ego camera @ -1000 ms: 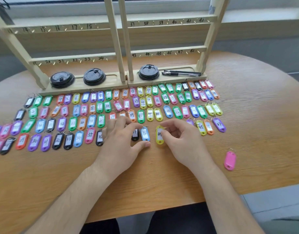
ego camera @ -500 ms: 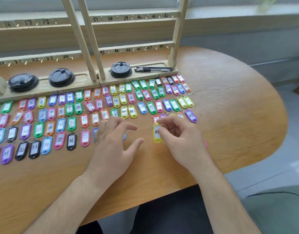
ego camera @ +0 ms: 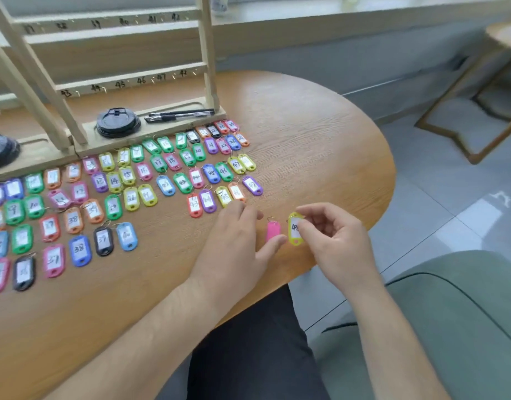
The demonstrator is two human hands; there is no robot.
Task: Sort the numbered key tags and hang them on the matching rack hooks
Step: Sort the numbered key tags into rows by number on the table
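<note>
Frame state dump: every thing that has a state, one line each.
yellow tag: pinched by the right hand, label up.
pink tag: flat on the table, no label showing.
left hand: open, thumb tip by the pink tag.
tag rows: flat on the table, unhung.
rack: upright, visible hooks bare.
pens: lying on the rack base.

Yellow tag point(ego camera: 294, 230), pink tag point(ego camera: 273, 230)

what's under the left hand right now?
The left hand covers the near ends of a yellow tag and an orange tag in the nearest row; its thumb tip meets the pink tag. Anything beneath the palm is hidden.
</note>
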